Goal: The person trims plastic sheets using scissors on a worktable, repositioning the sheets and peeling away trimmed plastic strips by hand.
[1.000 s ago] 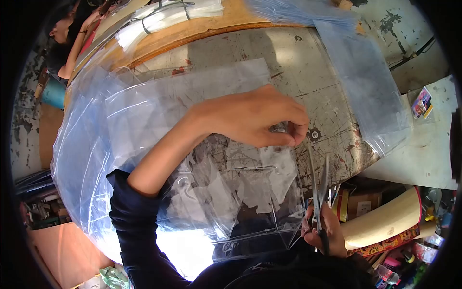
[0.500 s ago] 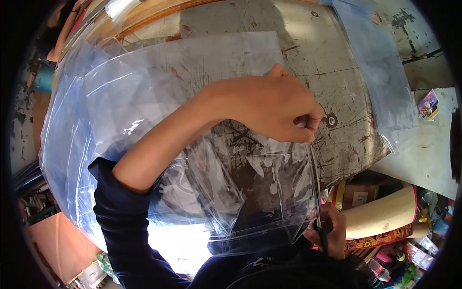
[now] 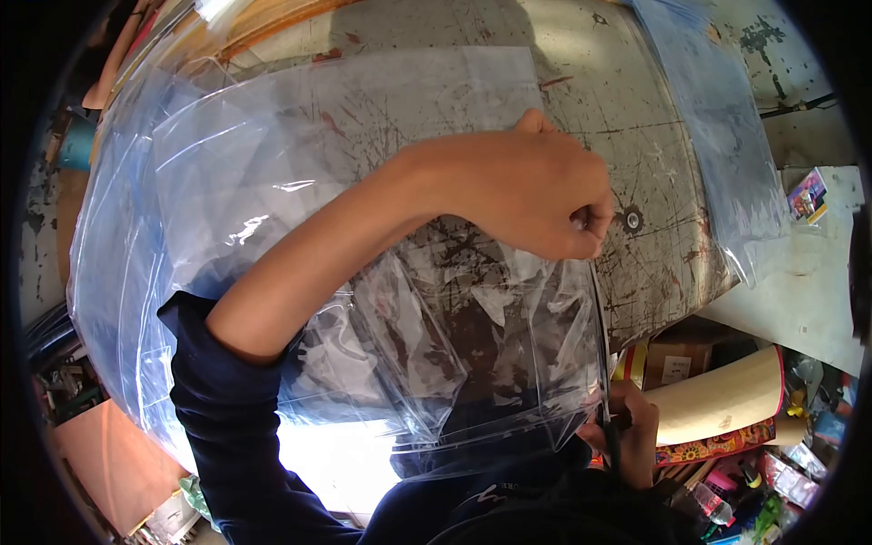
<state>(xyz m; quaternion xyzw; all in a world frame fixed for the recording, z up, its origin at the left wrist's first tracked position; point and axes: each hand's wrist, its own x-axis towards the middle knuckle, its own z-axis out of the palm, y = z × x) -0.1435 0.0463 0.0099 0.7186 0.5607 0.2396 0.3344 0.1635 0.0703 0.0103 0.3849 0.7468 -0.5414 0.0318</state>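
A clear plastic sheet [image 3: 495, 363] lies creased over the worn metal table and hangs towards my body. Reaching across it from the left, my left hand [image 3: 554, 195] is closed in a pinch on the sheet's right edge. My right hand [image 3: 636, 431] is lower down, beside the same edge, with its fingers closed around black-handled scissors [image 3: 611, 445]. Their thin blades run upward along the edge, towards my left hand. The fingers partly cover the handle, and glare on the plastic blurs the exact blade position.
More clear plastic [image 3: 118, 272] is bunched at the left of the scratched tabletop [image 3: 636, 118]. A folded bluish plastic strip [image 3: 718, 136] lies along the right side. Beyond the table's right edge are a cream roll [image 3: 722, 400], a cardboard box [image 3: 677, 363] and mixed clutter. Another person's arm shows at top left.
My left hand has shifted very slightly up and right, still pinching the sheet. My right hand, with the scissors, has moved slightly right. The view has shifted a little.
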